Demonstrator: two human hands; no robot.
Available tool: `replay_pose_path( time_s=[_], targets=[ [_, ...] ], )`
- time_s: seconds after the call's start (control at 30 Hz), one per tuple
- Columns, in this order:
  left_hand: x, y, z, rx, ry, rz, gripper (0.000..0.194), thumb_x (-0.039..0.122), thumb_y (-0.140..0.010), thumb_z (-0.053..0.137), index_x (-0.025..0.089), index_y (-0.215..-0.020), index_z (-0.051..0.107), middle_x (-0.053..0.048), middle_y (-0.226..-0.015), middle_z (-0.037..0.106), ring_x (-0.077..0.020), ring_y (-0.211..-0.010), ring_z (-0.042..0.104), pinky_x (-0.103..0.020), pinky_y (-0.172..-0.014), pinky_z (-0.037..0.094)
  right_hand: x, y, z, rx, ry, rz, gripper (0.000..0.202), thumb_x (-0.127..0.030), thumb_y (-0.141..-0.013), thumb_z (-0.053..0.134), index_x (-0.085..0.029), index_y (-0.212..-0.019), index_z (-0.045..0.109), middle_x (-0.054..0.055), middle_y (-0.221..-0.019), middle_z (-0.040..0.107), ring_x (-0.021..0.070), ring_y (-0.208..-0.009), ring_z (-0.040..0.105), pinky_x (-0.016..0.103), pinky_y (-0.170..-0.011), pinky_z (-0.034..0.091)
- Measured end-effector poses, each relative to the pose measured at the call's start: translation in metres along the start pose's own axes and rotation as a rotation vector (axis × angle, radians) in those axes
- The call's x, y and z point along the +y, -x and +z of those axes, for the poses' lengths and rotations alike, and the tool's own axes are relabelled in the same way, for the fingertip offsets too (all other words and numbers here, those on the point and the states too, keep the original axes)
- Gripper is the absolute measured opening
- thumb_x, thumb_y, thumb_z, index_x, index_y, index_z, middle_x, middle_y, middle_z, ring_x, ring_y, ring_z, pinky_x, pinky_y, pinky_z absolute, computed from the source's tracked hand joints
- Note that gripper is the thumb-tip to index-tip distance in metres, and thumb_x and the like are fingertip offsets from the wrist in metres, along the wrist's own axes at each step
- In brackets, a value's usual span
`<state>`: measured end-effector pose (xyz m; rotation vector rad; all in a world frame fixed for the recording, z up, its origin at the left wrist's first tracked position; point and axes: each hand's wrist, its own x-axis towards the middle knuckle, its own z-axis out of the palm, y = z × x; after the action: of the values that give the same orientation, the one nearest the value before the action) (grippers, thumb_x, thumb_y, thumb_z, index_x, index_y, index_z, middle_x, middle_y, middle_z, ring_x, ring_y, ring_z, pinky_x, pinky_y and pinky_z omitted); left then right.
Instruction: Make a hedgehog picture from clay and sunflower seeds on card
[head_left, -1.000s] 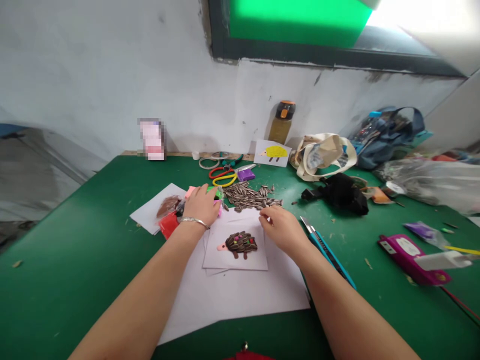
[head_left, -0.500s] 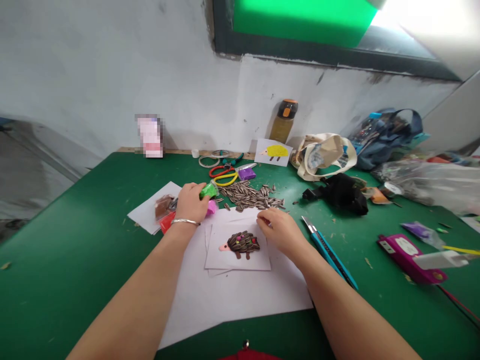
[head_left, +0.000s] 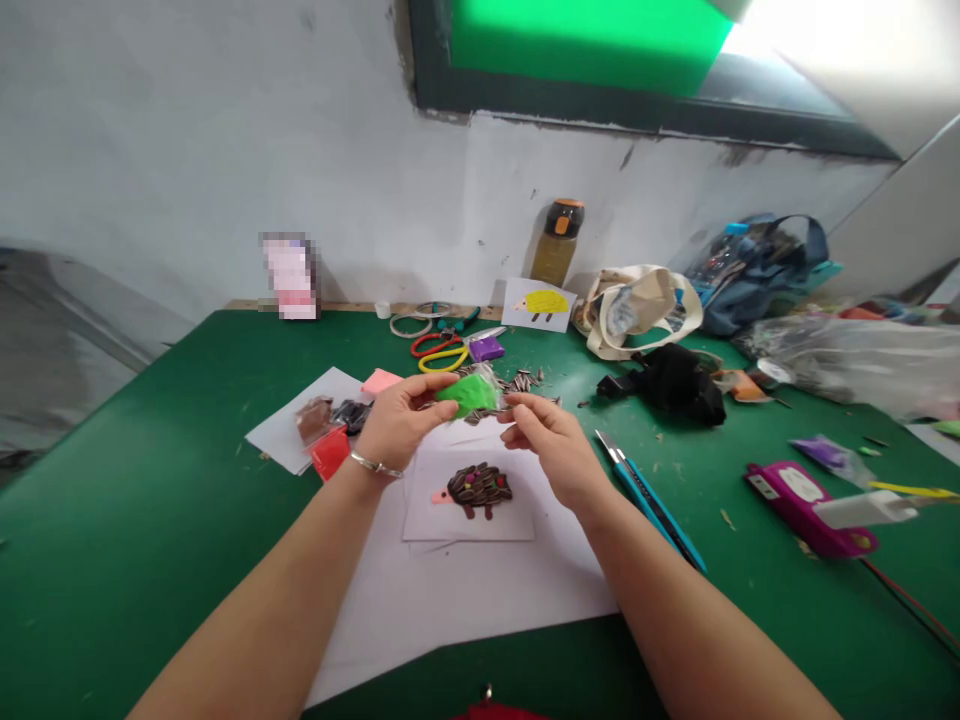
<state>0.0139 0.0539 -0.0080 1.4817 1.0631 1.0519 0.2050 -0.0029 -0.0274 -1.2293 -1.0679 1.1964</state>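
A packet of green modelling clay (head_left: 471, 395) in clear wrapping is pinched by my left hand (head_left: 401, 420), above the seeds. My right hand (head_left: 546, 440) is at the packet's right edge, its fingers bent and slightly apart; whether they touch the wrapping I cannot tell. Below both hands, a white card (head_left: 517, 520) lies on larger white paper (head_left: 480, 600). On it is a hedgehog (head_left: 480, 485) with striped sunflower seeds on its back, a pink snout and brown feet. Loose sunflower seeds (head_left: 523, 380) are partly hidden behind the packet and my hands.
Red clay (head_left: 330, 455), brown clay (head_left: 313, 420) and pink clay (head_left: 380, 381) lie left. Scissors (head_left: 442, 357) and a purple packet (head_left: 486, 348) are behind. A blue utility knife (head_left: 652, 505) and magenta glue gun (head_left: 806, 510) lie right. A hedgehog drawing (head_left: 538, 305) leans near a bottle (head_left: 556, 243).
My left hand has lifted the green clay packet and brought it right, over the seeds. My right hand has moved slightly up towards it. The view has shifted a little.
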Motion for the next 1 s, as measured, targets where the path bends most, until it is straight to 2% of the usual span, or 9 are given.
replay_pose_path(
  time_s=[0.13,0.27,0.4,0.5,0.77,1.0],
  targets=[
    [0.008,0.007,0.014,-0.123,-0.064,-0.025,0.038,0.032,-0.069,0.069,0.015,-0.102,0.065,-0.009,-0.106,0.066,-0.0216,-0.093,0.061,-0.035,-0.08,0.05,-0.003,0.001,0.0,-0.054,-0.135,0.045,0.023,-0.04,-0.078,0.059,-0.017,-0.082,0.063,0.0,-0.067,0.061,0.0125,-0.061,0.059,0.03,-0.064,0.051],
    [0.012,0.009,0.018,-0.203,-0.138,-0.032,0.045,0.035,-0.068,0.07,0.018,-0.109,0.062,-0.008,-0.115,0.061,-0.0227,-0.1,0.057,-0.034,-0.082,0.048,-0.004,0.003,-0.001,-0.089,-0.105,0.047,0.022,-0.038,-0.078,0.061,-0.016,-0.077,0.064,0.0,-0.063,0.06,0.0124,-0.06,0.059,0.029,-0.063,0.051],
    [0.009,0.008,0.016,-0.298,-0.071,-0.093,0.035,0.035,-0.072,0.066,0.014,-0.101,0.064,-0.005,-0.086,0.065,-0.0158,-0.073,0.057,-0.029,-0.066,0.046,-0.003,0.004,-0.003,-0.096,-0.123,0.043,0.021,-0.037,-0.077,0.062,-0.017,-0.08,0.066,0.0,-0.063,0.061,0.0116,-0.059,0.057,0.028,-0.063,0.05],
    [0.005,0.006,0.014,-0.318,0.007,-0.115,0.033,0.034,-0.072,0.067,0.014,-0.097,0.065,-0.002,-0.077,0.062,-0.0132,-0.067,0.053,-0.027,-0.061,0.043,-0.002,0.004,-0.005,-0.111,-0.176,0.067,0.02,-0.036,-0.075,0.065,-0.018,-0.081,0.066,-0.001,-0.062,0.061,0.0109,-0.058,0.056,0.027,-0.061,0.048],
    [-0.002,0.005,0.013,-0.364,0.178,-0.152,0.033,0.031,-0.071,0.069,0.013,-0.098,0.064,-0.003,-0.082,0.061,-0.0128,-0.07,0.052,-0.028,-0.065,0.042,0.0,0.002,-0.009,-0.152,-0.203,0.095,0.02,-0.037,-0.074,0.067,-0.017,-0.075,0.065,0.0,-0.063,0.061,0.0107,-0.056,0.055,0.026,-0.06,0.046],
    [-0.001,0.006,0.012,-0.42,0.242,-0.178,0.035,0.033,-0.071,0.068,0.013,-0.099,0.064,-0.003,-0.078,0.058,-0.0121,-0.068,0.05,-0.027,-0.062,0.041,-0.004,0.004,-0.01,-0.27,-0.316,0.169,0.021,-0.036,-0.072,0.067,-0.017,-0.07,0.06,-0.001,-0.06,0.058,0.0103,-0.054,0.051,0.025,-0.055,0.042]
  ],
)
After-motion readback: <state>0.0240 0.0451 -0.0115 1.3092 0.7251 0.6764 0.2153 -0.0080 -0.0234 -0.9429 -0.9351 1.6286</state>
